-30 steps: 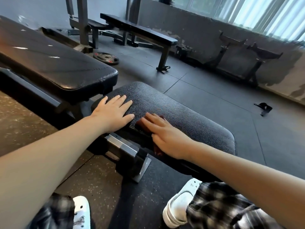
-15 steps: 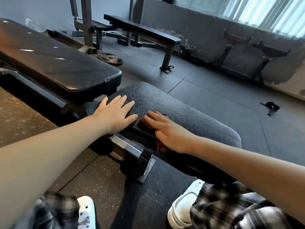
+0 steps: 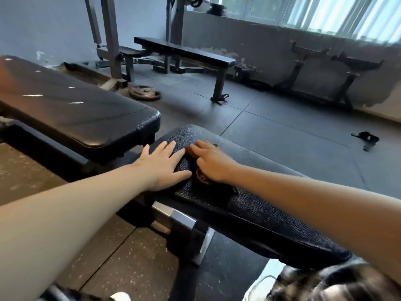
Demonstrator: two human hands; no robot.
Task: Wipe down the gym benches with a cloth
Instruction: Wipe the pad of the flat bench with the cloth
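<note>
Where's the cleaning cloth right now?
In the head view the cloth lies near the centre on the textured seat pad, mostly hidden under the right hand, just right of the flat left hand.

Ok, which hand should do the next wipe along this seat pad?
Right. The right hand presses the cloth flat on the pad; the left hand lies bare beside it, likely steadying.

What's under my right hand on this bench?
A dark reddish cloth, pressed on the bench pad by the right hand. Only its edges show; the palm hides the rest.
</note>
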